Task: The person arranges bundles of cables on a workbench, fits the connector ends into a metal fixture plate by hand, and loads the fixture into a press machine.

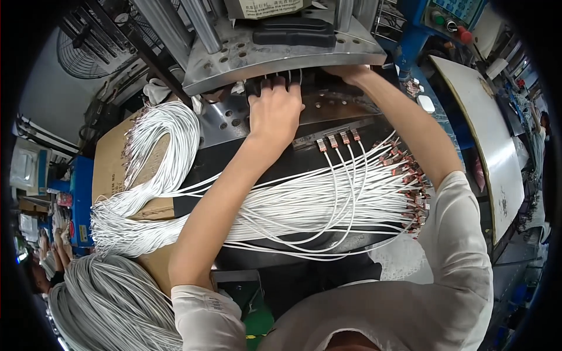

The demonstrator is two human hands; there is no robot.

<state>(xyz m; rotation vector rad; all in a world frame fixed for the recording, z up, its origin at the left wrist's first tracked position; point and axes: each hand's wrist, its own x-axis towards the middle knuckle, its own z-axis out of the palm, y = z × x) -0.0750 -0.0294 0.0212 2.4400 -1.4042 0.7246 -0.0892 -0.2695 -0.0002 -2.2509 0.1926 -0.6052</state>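
My left hand [274,114] reaches under the thick upper plate [281,57] of a metal press. Its fingers are stretched forward and a little apart, and the tips vanish into the dark gap. Short pieces of white cable [301,76] show beside these fingers. Further right, my right hand [349,72] goes under the same plate; its fingers are hidden. Below the hands, several white cables end in red-and-silver connectors [333,141] set in a row along a metal bar [307,143]. A broad bundle of white cables [293,202] crosses the bench beneath my left forearm.
More white cables [181,126] loop over a cardboard box [108,155] at left. A grey cable coil [111,304] lies at lower left. Steel columns [202,26] rise behind the plate, which bears a black bar [294,31]. Right stands a white-topped table [486,140].
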